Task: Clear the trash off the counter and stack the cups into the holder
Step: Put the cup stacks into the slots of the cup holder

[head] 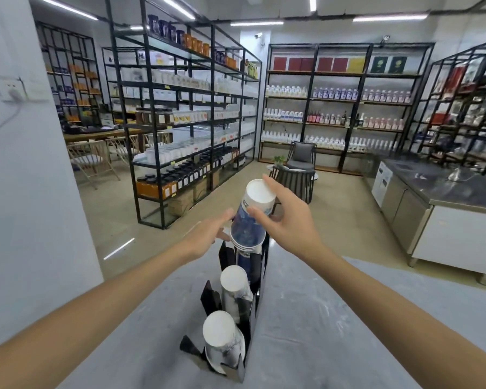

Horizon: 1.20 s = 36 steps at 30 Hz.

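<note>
Both hands work at twelve o'clock, at the far end of a grey counter (334, 318): the right hand (288, 223) grips an upside-down stack of blue paper cups (251, 217) near its top, while the left hand (205, 234), fingers extended and loosely open, steadies the stack's lower left side. Below it stands a black cup holder (260, 301), with two white cup stacks (230, 293) at six o'clock. Stacking seems under way; next, the blue stack likely needs lowering straight into the far slot.

Print on the held cup stack (249, 220) too blurred to read, shelf bottle labels (334, 94) illegible
</note>
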### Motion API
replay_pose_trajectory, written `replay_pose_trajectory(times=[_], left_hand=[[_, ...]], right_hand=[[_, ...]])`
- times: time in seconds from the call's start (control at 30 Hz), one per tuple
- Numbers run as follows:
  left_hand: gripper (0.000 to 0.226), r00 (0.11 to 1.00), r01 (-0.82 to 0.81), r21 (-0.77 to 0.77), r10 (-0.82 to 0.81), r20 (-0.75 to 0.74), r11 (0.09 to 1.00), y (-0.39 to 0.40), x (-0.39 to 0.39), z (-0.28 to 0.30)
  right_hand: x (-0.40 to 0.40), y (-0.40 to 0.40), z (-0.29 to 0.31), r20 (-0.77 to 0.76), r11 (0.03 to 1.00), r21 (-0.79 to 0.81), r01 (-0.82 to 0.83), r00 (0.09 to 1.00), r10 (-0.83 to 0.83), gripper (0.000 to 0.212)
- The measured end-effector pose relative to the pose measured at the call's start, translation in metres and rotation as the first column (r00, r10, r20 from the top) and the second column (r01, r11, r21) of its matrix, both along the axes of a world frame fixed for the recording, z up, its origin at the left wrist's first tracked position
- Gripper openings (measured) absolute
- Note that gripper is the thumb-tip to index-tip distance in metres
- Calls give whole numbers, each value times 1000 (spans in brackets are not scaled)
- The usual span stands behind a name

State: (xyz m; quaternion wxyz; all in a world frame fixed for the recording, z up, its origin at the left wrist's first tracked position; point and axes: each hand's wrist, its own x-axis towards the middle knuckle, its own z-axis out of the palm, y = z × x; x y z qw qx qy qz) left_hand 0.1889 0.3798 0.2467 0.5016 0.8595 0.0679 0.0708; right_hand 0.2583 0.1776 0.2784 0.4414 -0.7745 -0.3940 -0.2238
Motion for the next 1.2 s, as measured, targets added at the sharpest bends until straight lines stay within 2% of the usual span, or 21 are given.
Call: replay_pose_trajectory(times=[0.13, 0.2, 0.3, 0.43, 0.8, 1.2], left_hand=[[58, 999, 28, -58, -27, 18, 998, 8, 4, -8], [55, 999, 42, -156, -37, 38, 987, 9, 9, -8], [63, 999, 34, -263, -42, -25, 964, 12, 19, -9], [64, 991, 80, -269, -107, -84, 960, 17, 26, -22], [37, 977, 168, -250, -194, -83, 954, 26, 46, -60], [38, 968, 241, -259, -250, -2, 935, 27, 46, -71]], right_hand=[[4, 9, -8, -29, 999, -34, 38, 999, -39, 78], [7, 15, -12, -20, 993, -97, 60, 998, -62, 80], [11, 23, -23, -13, 983, -164, 84, 996, -87, 79], [16, 29, -41, -9, 979, -188, 77, 997, -80, 74], [22, 34, -88, -114, 966, -257, 39, 991, -71, 61], [29, 33, -101, -148, 980, -197, 2, 988, -32, 61]])
